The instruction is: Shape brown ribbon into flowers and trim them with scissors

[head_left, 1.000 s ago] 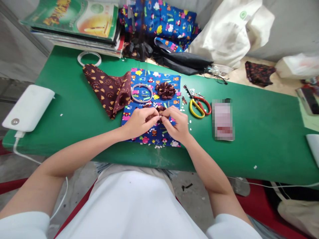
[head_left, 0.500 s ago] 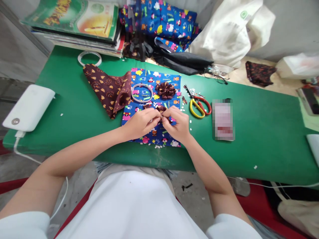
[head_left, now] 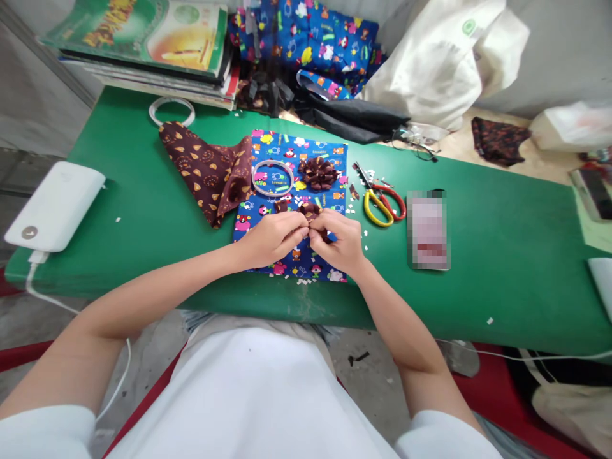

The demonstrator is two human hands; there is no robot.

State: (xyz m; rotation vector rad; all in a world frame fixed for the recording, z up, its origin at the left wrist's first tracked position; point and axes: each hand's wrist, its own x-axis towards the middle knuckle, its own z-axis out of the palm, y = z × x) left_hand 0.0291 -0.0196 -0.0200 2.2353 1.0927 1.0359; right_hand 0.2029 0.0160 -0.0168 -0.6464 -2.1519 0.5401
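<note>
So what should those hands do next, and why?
Maybe gather the small brown cloth a bit tighter: the left hand and right hand meet fingertip to fingertip at it, and the brown fabric flower just beyond them looks bunched.

We are seeing a smooth green table (head_left: 516, 261) carrying a stack of books (head_left: 143, 41) at its far left and a rectangular white power bank (head_left: 57, 207) near its left end. A pale round ring (head_left: 152, 115) is touching a brown leaf-patterned cloth (head_left: 203, 169), which is meeting a flat blue cartoon-printed cloth (head_left: 287, 150). Metal scissors with red and yellow handles (head_left: 375, 189) are lying near a blurred rectangular object (head_left: 428, 231); small white scraps (head_left: 305, 282) are dotting the surface.
</note>
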